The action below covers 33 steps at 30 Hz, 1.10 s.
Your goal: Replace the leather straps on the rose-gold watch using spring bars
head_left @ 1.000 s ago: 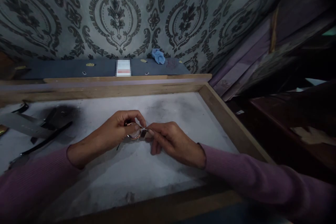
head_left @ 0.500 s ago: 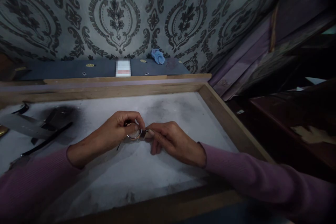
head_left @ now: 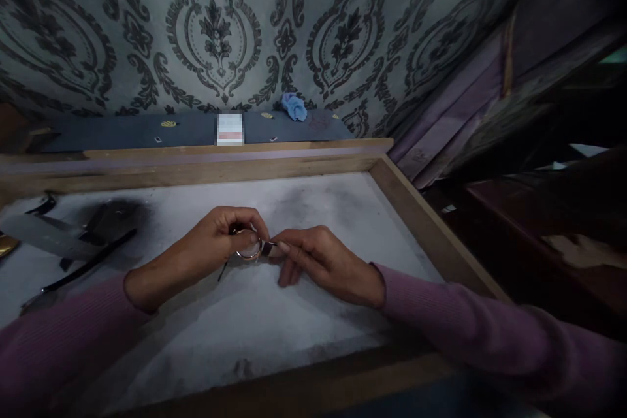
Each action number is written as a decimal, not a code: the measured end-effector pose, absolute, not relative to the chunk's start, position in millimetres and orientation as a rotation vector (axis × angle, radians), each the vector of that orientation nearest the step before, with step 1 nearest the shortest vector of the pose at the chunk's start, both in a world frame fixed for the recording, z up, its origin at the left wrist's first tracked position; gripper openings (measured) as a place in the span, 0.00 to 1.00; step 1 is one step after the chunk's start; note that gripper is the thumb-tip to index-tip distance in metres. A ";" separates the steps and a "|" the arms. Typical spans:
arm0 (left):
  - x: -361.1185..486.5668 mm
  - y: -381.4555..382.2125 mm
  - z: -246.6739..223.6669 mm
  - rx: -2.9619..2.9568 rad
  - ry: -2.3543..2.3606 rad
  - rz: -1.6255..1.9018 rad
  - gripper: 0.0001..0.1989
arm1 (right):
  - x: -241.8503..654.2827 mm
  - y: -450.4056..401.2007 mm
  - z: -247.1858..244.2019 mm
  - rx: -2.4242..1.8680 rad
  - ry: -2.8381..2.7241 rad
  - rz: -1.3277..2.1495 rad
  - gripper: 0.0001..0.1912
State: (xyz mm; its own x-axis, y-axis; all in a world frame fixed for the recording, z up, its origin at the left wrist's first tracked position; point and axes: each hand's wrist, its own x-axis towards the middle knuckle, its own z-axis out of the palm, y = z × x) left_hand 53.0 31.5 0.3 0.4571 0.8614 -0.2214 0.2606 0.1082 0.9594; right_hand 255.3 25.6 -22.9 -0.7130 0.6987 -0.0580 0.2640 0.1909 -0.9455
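My left hand [head_left: 228,235] is closed around a wristwatch [head_left: 249,249] with a round, shiny metal rim, thumb across its face. A short dark piece of watch strap [head_left: 267,248] shows at its right side. My right hand [head_left: 326,264] is closed in a pinch at that strap's outer end, where a thin dark bit shows by the fingertips; its kind is too small to tell. Another thin dark strip [head_left: 223,272] hangs below my left hand. Both hands are just above the pale bottom of a wooden-rimmed tray [head_left: 294,333].
On the left of the tray lie a translucent plastic piece [head_left: 53,235], a long black strap [head_left: 88,264] and a gold-coloured object [head_left: 6,245]. A wooden rim [head_left: 426,222] bounds the right. Behind, a dark ledge holds a small white box [head_left: 230,128] and a crumpled blue cloth [head_left: 294,107].
Almost nothing differs. Both hands keep their hold at the watch, with only slight movement of the right fingers and a small shift of the view.
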 end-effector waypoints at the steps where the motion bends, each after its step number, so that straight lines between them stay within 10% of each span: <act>1: 53.0 31.6 0.8 1.441 1.062 0.592 0.05 | 255.3 25.5 -23.3 -0.902 -2.082 1.538 0.22; 33: 53.2 32.2 3.2 1.368 1.039 0.627 0.04 | 258.1 27.6 -23.9 -0.811 -2.154 1.439 0.21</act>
